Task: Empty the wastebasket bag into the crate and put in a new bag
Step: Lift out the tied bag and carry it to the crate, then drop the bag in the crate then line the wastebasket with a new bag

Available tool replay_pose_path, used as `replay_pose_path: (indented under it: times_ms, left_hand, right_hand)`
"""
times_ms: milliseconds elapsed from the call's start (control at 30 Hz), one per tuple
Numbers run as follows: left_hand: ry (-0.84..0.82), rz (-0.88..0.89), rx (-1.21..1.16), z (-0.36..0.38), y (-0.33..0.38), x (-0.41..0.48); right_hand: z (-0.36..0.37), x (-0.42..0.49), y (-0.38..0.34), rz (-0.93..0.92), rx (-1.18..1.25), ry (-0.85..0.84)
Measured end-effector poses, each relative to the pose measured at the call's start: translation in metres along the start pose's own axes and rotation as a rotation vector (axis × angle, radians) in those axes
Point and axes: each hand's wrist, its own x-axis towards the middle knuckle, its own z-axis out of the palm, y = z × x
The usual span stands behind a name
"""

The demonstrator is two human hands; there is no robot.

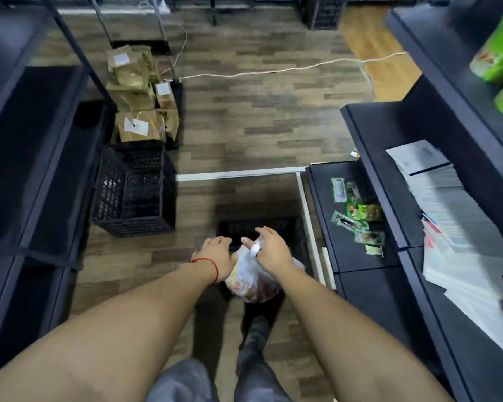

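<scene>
The filled plastic bag [253, 280] hangs over a black crate [288, 227] on the floor, just before your feet. Your right hand [273, 250] pinches its gathered top. Your left hand [215, 253] lies against its left side with loose fingers, grasping nothing. A second black crate [134, 190] stands further left, and a dark bench [360, 256] stands at the right.

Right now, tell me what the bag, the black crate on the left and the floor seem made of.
Bag: thin, translucent whitish plastic film, glossy; contents show through and it crumples where the right hand pinches it. Crate: rigid black plastic by the look, matte, with moulded lattice walls. Floor: wood-grain planks, probably laminate or vinyl; cannot tell which.
</scene>
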Motion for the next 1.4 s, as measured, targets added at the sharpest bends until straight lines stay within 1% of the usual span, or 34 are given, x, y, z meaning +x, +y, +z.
replay_pose_path:
  times_ms: [167, 333, 400, 567, 700, 800, 867, 967, 1100, 1167, 1267, 1400]
  left_hand:
    - [-0.038, -0.043, -0.01, 0.011, 0.007, 0.059]
    - [-0.086, -0.027, 0.028, 0.047, -0.003, 0.139]
    - [-0.08, -0.021, 0.014, 0.069, -0.01, 0.178]
    - [-0.161, -0.024, 0.016, 0.132, -0.035, 0.25]
    - [-0.18, -0.02, 0.014, 0.174, -0.059, 0.288]
    - [-0.171, -0.004, 0.026, 0.192, -0.066, 0.301]
    - [-0.176, -0.011, 0.018, 0.202, -0.07, 0.304]
    - [-0.199, -0.021, 0.021, 0.2, -0.072, 0.3]
    - [-0.212, -0.01, 0.048, 0.168, -0.067, 0.282]
    - [-0.184, 0.0, 0.052, 0.148, -0.061, 0.273]
    - [-0.123, 0.011, 0.037, 0.111, -0.055, 0.249]
    - [-0.023, -0.005, 0.002, 0.052, -0.051, 0.205]
  right_hand:
    - [0.011, 0.056, 0.034, 0.0, -0.031, -0.056]
    - [0.05, 0.123, 0.076, -0.009, -0.115, -0.107]
    - [0.073, 0.157, 0.102, 0.008, -0.148, -0.129]
    - [0.125, 0.223, 0.161, 0.034, -0.227, -0.156]
    - [0.168, 0.253, 0.198, 0.083, -0.39, -0.233]
    - [0.184, 0.264, 0.21, 0.16, -0.278, -0.175]
    - [0.19, 0.268, 0.214, 0.161, -0.278, -0.165]
    - [0.18, 0.266, 0.213, 0.205, -0.252, -0.152]
    - [0.144, 0.249, 0.206, 0.308, -0.376, -0.248]
    - [0.128, 0.24, 0.196, 0.334, -0.366, -0.263]
    - [0.1, 0.22, 0.157, 0.288, -0.317, -0.216]
    - [0.063, 0.192, 0.079, 0.196, -0.332, -0.158]
